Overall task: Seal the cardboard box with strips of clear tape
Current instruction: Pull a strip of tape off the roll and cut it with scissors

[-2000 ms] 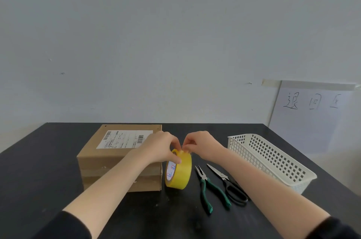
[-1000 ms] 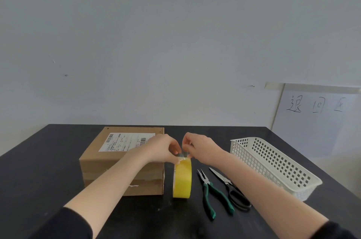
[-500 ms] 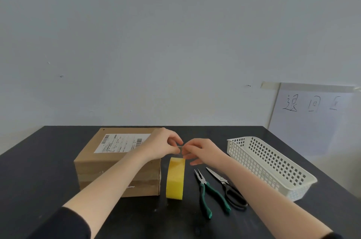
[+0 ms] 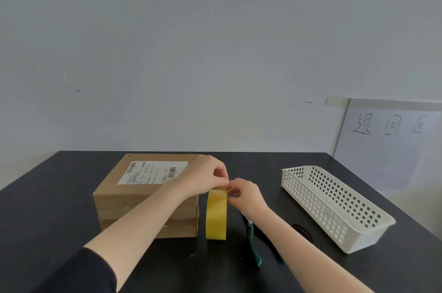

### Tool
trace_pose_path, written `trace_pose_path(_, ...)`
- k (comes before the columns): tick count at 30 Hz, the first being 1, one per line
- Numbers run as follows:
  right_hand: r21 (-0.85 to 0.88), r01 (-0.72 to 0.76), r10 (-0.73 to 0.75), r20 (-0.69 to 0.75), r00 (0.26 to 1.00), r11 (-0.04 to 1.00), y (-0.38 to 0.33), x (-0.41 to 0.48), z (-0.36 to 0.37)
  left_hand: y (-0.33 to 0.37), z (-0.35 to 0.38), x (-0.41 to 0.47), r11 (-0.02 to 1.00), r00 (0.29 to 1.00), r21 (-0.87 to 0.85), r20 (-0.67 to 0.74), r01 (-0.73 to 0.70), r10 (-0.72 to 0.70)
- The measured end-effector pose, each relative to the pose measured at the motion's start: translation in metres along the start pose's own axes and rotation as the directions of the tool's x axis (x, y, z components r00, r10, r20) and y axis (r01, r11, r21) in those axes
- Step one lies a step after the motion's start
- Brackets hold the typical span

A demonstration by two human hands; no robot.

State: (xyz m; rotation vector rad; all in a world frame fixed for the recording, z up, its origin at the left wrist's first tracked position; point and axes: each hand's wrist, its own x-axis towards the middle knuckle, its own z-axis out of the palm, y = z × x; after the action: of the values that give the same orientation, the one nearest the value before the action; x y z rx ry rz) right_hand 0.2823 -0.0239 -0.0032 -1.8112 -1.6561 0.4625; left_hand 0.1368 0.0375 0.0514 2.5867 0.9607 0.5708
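Observation:
A closed cardboard box (image 4: 134, 199) with a white shipping label on top sits on the black table (image 4: 47, 209). Just right of it a yellowish tape roll (image 4: 216, 216) stands on its edge. My left hand (image 4: 205, 177) pinches at the top of the roll, fingers closed on the tape's edge. Touching the same spot from the right, my right hand (image 4: 244, 194) has thumb and fingers pinched on the tape end. A small bit of clear tape shows between the fingertips.
Green-handled pliers (image 4: 253, 245) and black-handled scissors (image 4: 303, 233) lie right of the roll, partly under my right forearm. A white perforated plastic basket (image 4: 334, 204) stands at the right. A white sheet with handwriting (image 4: 389, 144) leans on the wall behind.
The roll turned from showing its side to edge-on and stands beside the box. My right hand dropped back down onto the top of the roll, both hands pinching there.

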Motion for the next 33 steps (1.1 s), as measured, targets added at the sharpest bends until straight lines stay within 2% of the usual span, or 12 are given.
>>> trace_pose_path(5, -0.109, -0.020, 0.023, 0.026, 0.999, 0.994, 0.006, 0.009, 0.012, -0.004, 0.003, -0.001, 0.999, 0.999, 0.050, -0.032, -0.009, 0.010)
trace_pose_path(11, -0.084, -0.061, 0.065, 0.040, 0.997, 0.995, 0.014, 0.017, 0.015, -0.007, 0.003, 0.000, 1.000, 0.997, 0.017, -0.076, -0.014, 0.015)
trace_pose_path(17, -0.138, -0.052, 0.067, 0.103, 0.992, 0.989, 0.010, 0.024, 0.016, -0.013, 0.006, 0.001, 1.000, 0.996, 0.028, -0.088, 0.008, -0.006)
trace_pose_path(21, -0.153, -0.073, 0.093, 0.126, 0.988, 0.985, 0.013, 0.026, 0.015, -0.006, -0.005, 0.005, 0.999, 0.990, -0.050, -0.137, 0.013, -0.020)
trace_pose_path(25, -0.154, -0.097, 0.119, 0.143, 0.983, 0.983, 0.014, 0.026, 0.015, 0.002, -0.017, 0.009, 1.000, 0.996, 0.009, -0.081, -0.028, 0.028)
trace_pose_path(33, -0.183, -0.114, 0.149, 0.186, 0.971, 0.976, 0.011, 0.027, 0.014, 0.006, -0.019, 0.009, 1.000, 0.991, -0.004, -0.129, -0.030, 0.029)
